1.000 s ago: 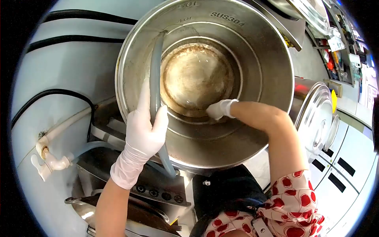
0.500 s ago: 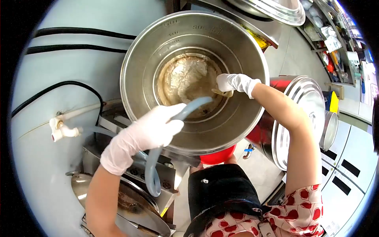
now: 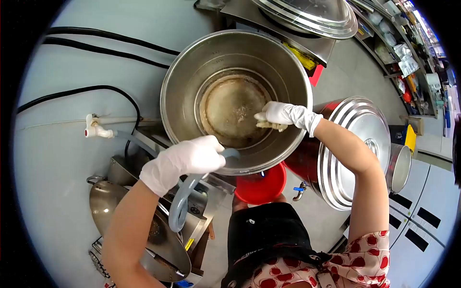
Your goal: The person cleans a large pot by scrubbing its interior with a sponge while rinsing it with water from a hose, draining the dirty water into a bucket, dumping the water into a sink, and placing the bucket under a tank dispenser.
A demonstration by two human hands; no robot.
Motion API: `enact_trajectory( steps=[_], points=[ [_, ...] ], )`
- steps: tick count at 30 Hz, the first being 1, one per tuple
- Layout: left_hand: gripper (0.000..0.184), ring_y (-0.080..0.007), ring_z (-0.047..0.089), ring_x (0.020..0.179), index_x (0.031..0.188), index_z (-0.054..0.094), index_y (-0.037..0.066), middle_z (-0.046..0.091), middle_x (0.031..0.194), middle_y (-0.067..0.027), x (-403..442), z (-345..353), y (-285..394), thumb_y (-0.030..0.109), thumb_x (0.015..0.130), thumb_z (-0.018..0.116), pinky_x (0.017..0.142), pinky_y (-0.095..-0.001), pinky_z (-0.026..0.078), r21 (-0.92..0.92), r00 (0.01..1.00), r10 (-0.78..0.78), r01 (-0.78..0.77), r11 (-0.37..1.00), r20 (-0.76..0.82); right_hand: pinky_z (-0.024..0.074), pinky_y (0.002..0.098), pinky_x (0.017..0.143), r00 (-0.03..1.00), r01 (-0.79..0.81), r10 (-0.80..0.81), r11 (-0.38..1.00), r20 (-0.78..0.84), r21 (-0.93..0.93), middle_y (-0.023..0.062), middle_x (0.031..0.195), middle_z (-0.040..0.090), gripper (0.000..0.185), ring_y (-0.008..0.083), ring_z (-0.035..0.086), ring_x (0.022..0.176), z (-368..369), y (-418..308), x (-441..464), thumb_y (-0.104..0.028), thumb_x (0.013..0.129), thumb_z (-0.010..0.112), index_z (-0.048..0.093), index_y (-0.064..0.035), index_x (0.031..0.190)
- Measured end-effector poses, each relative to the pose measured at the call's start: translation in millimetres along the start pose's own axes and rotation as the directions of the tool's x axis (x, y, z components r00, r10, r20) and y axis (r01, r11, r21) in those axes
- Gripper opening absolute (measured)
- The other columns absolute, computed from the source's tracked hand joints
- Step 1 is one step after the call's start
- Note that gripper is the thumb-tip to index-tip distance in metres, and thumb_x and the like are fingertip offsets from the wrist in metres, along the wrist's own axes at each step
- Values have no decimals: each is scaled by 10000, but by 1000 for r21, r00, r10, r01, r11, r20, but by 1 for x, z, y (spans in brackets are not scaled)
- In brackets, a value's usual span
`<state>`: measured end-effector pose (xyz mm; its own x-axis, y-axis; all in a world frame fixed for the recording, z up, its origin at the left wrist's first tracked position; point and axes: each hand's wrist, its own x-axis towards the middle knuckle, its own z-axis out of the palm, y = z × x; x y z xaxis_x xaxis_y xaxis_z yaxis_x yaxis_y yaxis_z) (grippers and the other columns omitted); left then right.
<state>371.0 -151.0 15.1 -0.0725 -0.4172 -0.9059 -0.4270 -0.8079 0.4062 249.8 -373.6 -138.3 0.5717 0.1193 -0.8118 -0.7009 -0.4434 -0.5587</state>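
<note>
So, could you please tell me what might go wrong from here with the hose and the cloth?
1. The left hand has only a short end of the hose reaching over the near side of the pot; if it slips back, any water coming out might spill outside.
2. The right hand holds a crumpled cloth over the pot's opening; a loosened grip could drop it in.
</note>
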Motion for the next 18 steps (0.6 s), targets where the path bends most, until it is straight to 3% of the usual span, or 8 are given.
enact_trajectory(
  steps=[3,5,7,10,11,13,15,18],
  points=[
    [201,-132,525,493,925,613,-19,533,556,-26,1,-4,-14,113,834,491,499,-283,429,40,984,-49,57,998,-174,448,270,499,973,-75,39,986,228,150,17,556,540,609,119,508,501,30,-30,-12,-670,849,439,611,-111,682],
    [190,-138,540,506,888,600,-31,551,575,-39,-1,1,-20,126,835,505,506,-286,434,-38,981,1,-8,999,-194,452,250,508,949,-48,-114,869,295,492,45,674,621,658,115,533,524,56,-45,0,-673,843,446,665,-54,876],
    [211,-166,560,526,830,577,-53,576,603,-74,-10,13,-20,148,837,512,528,-306,454,-132,965,28,-64,989,-262,471,259,542,891,-10,-255,816,375,579,66,750,655,520,132,566,570,67,-65,28,-532,867,546,661,-25,875],
    [365,-315,606,582,1035,505,-151,596,640,-186,-2,59,-33,162,848,502,578,-386,497,7,802,53,-61,998,-595,494,270,619,979,-14,-164,548,123,837,87,778,663,196,165,603,663,93,-111,48,-168,817,666,656,20,867],
    [451,-370,613,611,1127,448,-193,595,653,-224,4,76,-38,163,854,496,593,-414,505,55,703,76,-53,997,-707,501,265,637,942,-27,-289,441,171,897,105,795,671,194,177,621,697,94,-116,64,-153,813,655,662,31,872],
    [663,-406,613,641,1282,212,-227,600,677,-258,-6,87,-24,198,861,499,601,-448,503,8,692,-75,116,993,-718,514,279,632,890,369,-436,517,-133,772,128,789,673,164,203,638,681,87,-139,68,-117,795,649,671,33,856],
    [694,-405,607,621,1329,191,-175,601,660,-242,10,89,-38,215,852,511,602,-461,498,-18,617,-94,129,992,-782,515,301,603,894,364,-409,432,-180,825,147,761,667,150,223,642,618,75,-156,64,-93,779,652,670,51,815],
    [699,-399,601,598,1370,188,-105,603,648,-228,34,68,-55,221,845,514,588,-474,490,5,527,-65,130,992,-847,510,301,680,829,541,-366,329,-423,774,145,800,662,302,209,645,733,62,-159,95,-29,745,662,593,87,1016]
  ],
)
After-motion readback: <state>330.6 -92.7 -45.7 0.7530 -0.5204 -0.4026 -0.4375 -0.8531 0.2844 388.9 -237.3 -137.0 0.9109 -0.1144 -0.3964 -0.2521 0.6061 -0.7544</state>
